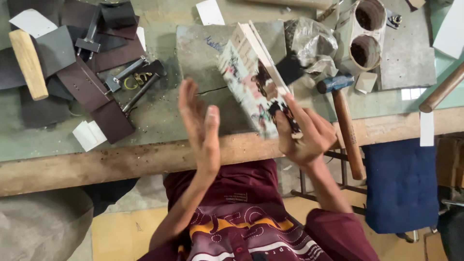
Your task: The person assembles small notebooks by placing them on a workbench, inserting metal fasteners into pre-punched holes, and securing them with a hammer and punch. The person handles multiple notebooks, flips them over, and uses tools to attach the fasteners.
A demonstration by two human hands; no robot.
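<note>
My right hand (pixel 304 133) grips the lower end of a thin printed booklet-like piece (pixel 251 77) with pale, patterned covers, held tilted above a grey stone slab (pixel 203 53). A dark scrap (pixel 290 67) shows just behind its upper edge. My left hand (pixel 200 128) is raised beside it, fingers straight and together, palm turned toward the piece, a short gap away and holding nothing.
A hammer (pixel 344 116) with a wooden handle lies right of my right hand. Brown leather strips (pixel 94 94), metal tools (pixel 128 77) and a wooden mallet (pixel 28 63) lie at left. A two-hole holder (pixel 365 34) and crumpled plastic (pixel 309 41) sit behind. A blue cushion (pixel 401 183) is at right.
</note>
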